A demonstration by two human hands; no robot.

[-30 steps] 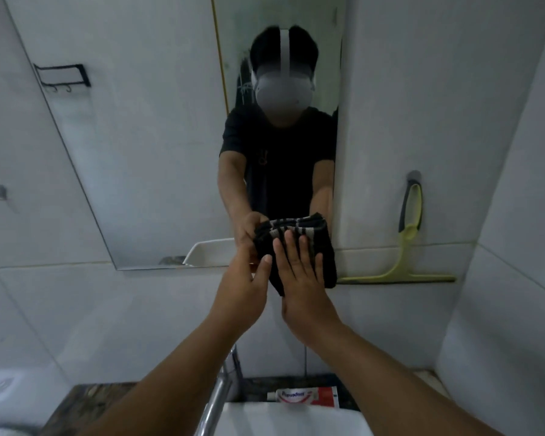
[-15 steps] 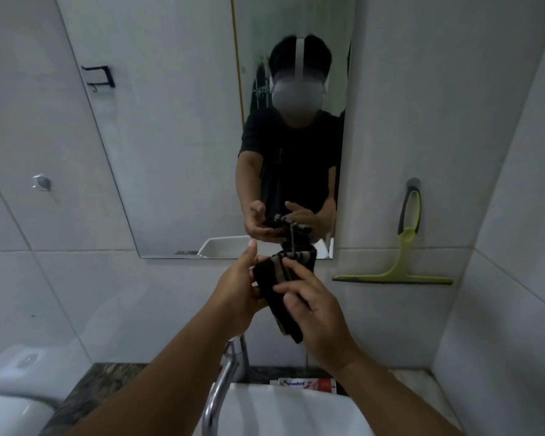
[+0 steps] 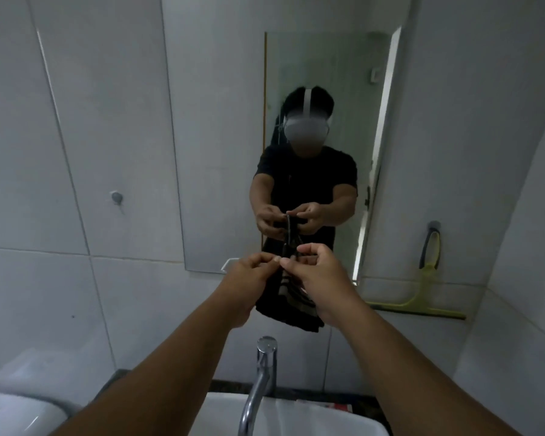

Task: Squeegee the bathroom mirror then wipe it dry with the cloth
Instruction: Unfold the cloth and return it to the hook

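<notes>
Both my left hand [image 3: 252,275] and right hand [image 3: 320,272] pinch the cloth's [image 3: 288,305] top edge; it hangs below my grip. Such thin fingertip holds could let it drop into the basin [image 3: 343,420] beneath.

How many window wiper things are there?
1. The yellow-green squeegee hangs from a wall hook right of the mirror, blade down, untouched. Both hands hold the cloth instead. Others could be out of view.

Legible text: none. Toothpaste box [image 3: 339,406] on counter [image 3: 372,401] behind the basin: red-and-white printing, mostly hidden, lettering too small and blurred to read.
</notes>
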